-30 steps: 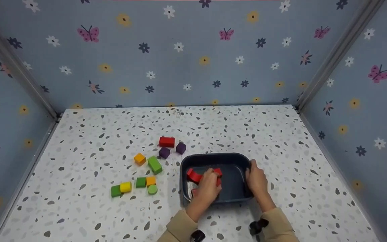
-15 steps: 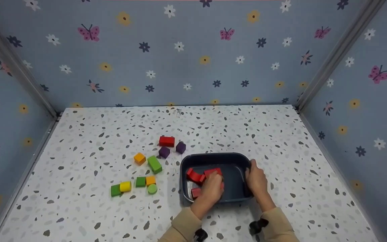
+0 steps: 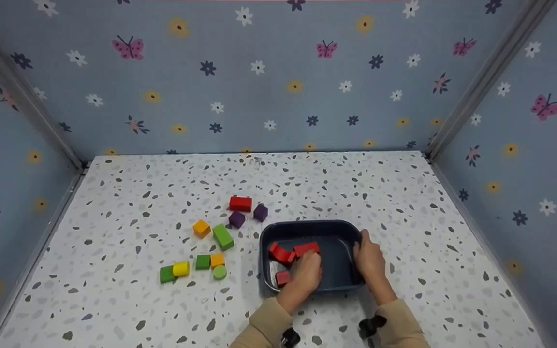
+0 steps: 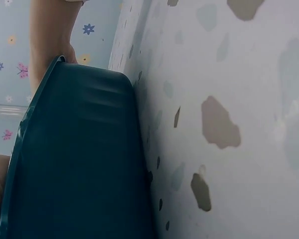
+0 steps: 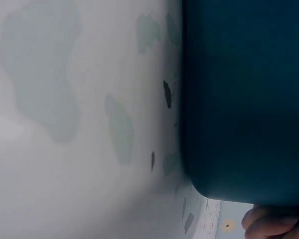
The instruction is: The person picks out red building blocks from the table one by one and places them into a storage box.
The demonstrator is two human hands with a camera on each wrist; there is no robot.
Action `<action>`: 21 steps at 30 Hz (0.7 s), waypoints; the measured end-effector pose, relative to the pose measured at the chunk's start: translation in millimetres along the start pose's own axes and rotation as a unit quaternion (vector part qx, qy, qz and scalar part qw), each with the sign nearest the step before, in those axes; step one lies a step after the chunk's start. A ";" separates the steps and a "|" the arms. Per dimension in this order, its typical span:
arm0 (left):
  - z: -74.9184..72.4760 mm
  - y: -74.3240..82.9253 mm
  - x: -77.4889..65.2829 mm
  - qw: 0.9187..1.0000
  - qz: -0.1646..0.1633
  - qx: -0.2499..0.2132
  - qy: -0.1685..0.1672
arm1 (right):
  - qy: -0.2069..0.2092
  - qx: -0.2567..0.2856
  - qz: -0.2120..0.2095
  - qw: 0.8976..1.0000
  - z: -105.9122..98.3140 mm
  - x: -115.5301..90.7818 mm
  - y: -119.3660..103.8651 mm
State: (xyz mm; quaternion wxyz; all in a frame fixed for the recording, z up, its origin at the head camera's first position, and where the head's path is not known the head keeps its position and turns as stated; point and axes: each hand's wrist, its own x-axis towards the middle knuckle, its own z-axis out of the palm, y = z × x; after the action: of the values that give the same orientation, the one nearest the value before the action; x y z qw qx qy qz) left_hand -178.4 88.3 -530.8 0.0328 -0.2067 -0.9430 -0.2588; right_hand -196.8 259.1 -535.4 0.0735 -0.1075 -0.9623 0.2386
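Note:
A dark blue plastic bin (image 3: 341, 227) stands on the speckled table. My left hand (image 3: 306, 271) reaches down into it, fingers curled on a red block (image 3: 320, 272) that is mostly hidden beneath the hand. Beside that hand in the bin lie a red arch-shaped block (image 3: 282, 253), a red rectangular block (image 3: 306, 249) and a small red block (image 3: 283, 277). On the bin's right side, my right hand (image 3: 370, 256) grips the rim. Both wrist views show mainly the bin's outer wall, with fingers (image 5: 269, 223) at its edge in the right wrist view.
Left of the bin lie a red block (image 3: 241, 204), two purple cubes (image 3: 237, 219), an orange cube (image 3: 201, 229) and a light green block (image 3: 223, 237). Nearer are green and orange cubes (image 3: 217, 260), a green round block (image 3: 219, 272) and a yellow cylinder (image 3: 181, 268). Patterned walls enclose the table.
My left hand has shifted slightly right and nearer within the bin, uncovering the red rectangular block and the small red block. My right hand stays on the rim.

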 end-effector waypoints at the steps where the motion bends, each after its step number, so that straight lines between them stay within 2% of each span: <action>1: -0.1 0.4 0.3 1.000 -0.004 0.005 -0.001 | 0.000 -0.001 -0.002 1.000 -0.1 0.0 -0.2; 9: -0.5 2.9 3.3 0.999 -0.034 0.018 -0.035 | -0.004 -0.011 -0.002 1.000 -1.2 -0.5 -0.9; 21: 1.0 4.6 6.7 0.996 -0.049 0.040 -0.069 | -0.016 -0.010 0.010 1.000 -2.1 0.8 -1.2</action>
State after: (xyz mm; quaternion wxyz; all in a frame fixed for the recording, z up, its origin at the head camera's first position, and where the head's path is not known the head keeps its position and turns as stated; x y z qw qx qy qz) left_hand -182.6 94.8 -528.4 -0.0364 -0.1765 -0.9616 -0.2070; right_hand -197.4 259.2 -532.9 0.0543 -0.1136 -0.9647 0.2311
